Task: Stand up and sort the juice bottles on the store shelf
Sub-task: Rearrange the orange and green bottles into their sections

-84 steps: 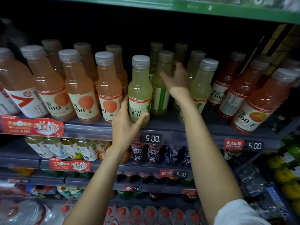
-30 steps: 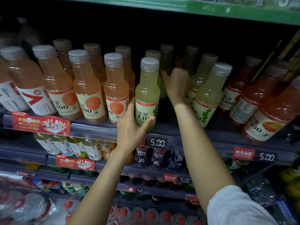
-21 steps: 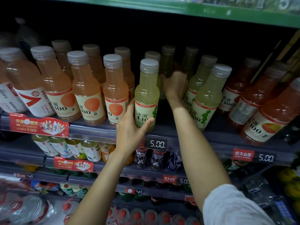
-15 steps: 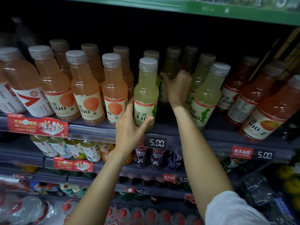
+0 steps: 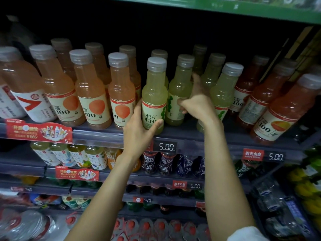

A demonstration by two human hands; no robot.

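Shelf (image 5: 107,134) is packed with orange bottles (image 5: 90,94) left of the fingers. Left hand (image 5: 139,131) wraps the front green bottle (image 5: 153,94); right hand (image 5: 199,103) grips the second green bottle (image 5: 178,89) just beside it.

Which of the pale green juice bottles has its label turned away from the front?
The green bottle gripped by the right hand, second from the left in front. Its label shows a side edge, while the one held by the left hand faces forward.
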